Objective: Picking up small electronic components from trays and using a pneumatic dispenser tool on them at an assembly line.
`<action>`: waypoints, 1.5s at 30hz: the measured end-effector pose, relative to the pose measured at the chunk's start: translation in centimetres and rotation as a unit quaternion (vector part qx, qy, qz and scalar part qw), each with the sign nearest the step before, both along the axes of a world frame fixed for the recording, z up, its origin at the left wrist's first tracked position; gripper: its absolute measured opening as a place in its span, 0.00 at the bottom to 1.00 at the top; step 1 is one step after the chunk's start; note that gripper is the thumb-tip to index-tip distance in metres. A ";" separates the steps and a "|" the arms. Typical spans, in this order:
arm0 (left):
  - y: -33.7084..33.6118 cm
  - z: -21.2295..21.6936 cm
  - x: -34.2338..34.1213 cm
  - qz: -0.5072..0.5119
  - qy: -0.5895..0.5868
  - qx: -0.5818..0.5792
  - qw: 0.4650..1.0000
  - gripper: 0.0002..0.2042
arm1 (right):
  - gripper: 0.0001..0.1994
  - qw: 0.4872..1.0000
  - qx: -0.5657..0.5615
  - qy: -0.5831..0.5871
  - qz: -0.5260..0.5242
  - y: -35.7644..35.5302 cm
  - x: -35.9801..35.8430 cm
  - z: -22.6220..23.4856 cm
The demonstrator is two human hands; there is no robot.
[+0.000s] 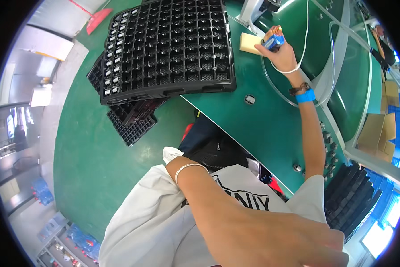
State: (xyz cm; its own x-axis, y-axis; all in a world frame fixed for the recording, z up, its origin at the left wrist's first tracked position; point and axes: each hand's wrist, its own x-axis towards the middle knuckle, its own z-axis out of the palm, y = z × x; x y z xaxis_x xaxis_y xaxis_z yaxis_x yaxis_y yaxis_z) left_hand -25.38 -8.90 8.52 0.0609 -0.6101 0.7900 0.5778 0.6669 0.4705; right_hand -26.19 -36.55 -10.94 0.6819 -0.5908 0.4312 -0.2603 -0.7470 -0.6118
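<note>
Right hand (282, 57) around perhaps a can (272, 38)

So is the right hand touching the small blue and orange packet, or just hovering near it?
Touching. The head view shows the right hand with its fingers wrapped around the small packet, lifted above the green table.

The floor (88, 147) is painted green, and a pale grey strip (53, 111) runs along its left side. The desk (253, 129) has a green top with a light metal edge. Cardboard boxes (380, 133) stand at the right, and bright light comes from the lower right corner (387, 222).
</note>
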 end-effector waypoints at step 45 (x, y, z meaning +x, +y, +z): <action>-9.2 -14.3 -2.8 0.058 -0.384 0.268 0.881 0.11 | 0.18 0.963 -0.118 -0.038 -0.238 -14.0 -6.9 -0.6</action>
